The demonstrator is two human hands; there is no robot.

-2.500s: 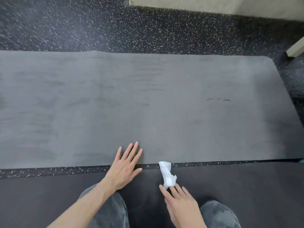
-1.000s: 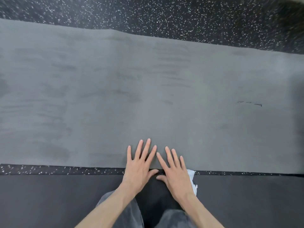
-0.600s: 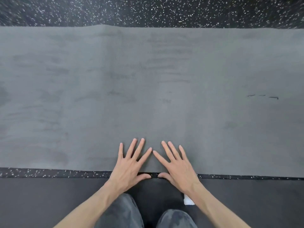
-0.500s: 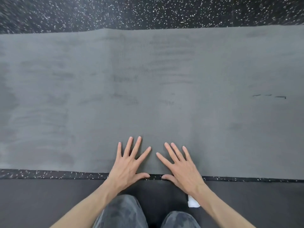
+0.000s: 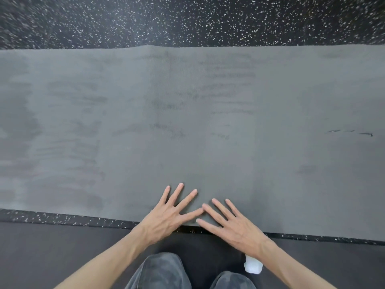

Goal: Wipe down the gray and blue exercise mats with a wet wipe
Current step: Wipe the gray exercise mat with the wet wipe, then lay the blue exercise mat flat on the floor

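Observation:
The gray exercise mat (image 5: 208, 122) lies flat across the view, with darker damp streaks on its surface. My left hand (image 5: 168, 215) and my right hand (image 5: 231, 224) lie side by side with fingers spread, pressing on the mat's near edge. Their index fingertips almost touch. The white wet wipe (image 5: 253, 266) lies crumpled on a darker mat (image 5: 62, 251) under my right forearm, held by neither hand. No blue mat is in view.
Black speckled rubber floor (image 5: 187, 19) runs beyond the mat's far edge and shows as a thin strip (image 5: 62, 217) between the two mats. My knees in gray trousers (image 5: 162, 272) are at the bottom. Small dark marks (image 5: 352, 132) sit on the gray mat at right.
My right hand let go of the wipe and moved onto the mat's edge beside the left. Since half a second ago both hands slid a little closer together.

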